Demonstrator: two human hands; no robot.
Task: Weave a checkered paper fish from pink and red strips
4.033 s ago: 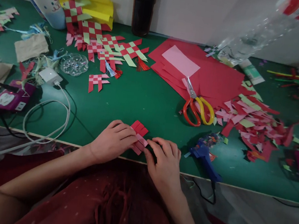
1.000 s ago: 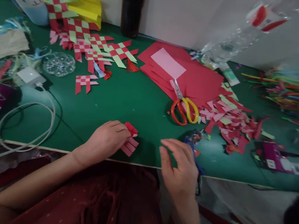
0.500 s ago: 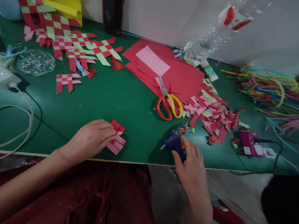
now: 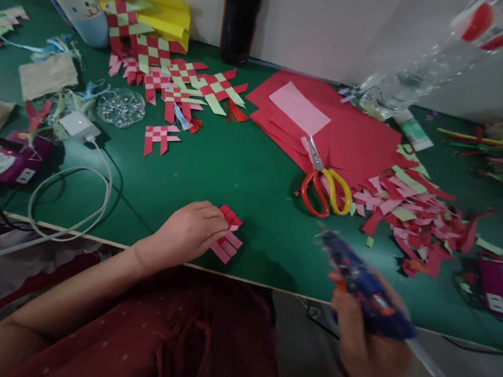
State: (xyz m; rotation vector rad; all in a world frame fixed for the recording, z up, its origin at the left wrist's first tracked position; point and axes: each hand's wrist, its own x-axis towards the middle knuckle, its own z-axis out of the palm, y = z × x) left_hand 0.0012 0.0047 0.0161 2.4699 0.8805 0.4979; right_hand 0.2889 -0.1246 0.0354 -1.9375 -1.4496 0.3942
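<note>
My left hand [image 4: 188, 233] lies on a small woven piece of red and pink paper strips [image 4: 227, 234] near the front edge of the green table [image 4: 235, 174], fingers pressed flat on it. Lifted off the table at the lower right, my right hand [image 4: 369, 350] is wrapped round a blue glue gun [image 4: 365, 288]. The gun's nozzle points up and left, and the hand is blurred by motion.
Orange and yellow scissors [image 4: 325, 185] lie on red paper sheets [image 4: 332, 125]. Cut paper scraps [image 4: 413, 214] are piled to the right. Woven paper shapes [image 4: 173, 81], a white charger with cable [image 4: 80, 127] and a purple box [image 4: 11, 162] lie at the left. A black bottle [image 4: 242, 13] stands at the wall.
My right hand left the woven piece, reached right to the glue gun on the table, gripped it and lifted it off towards me. The left hand stayed on the woven piece.
</note>
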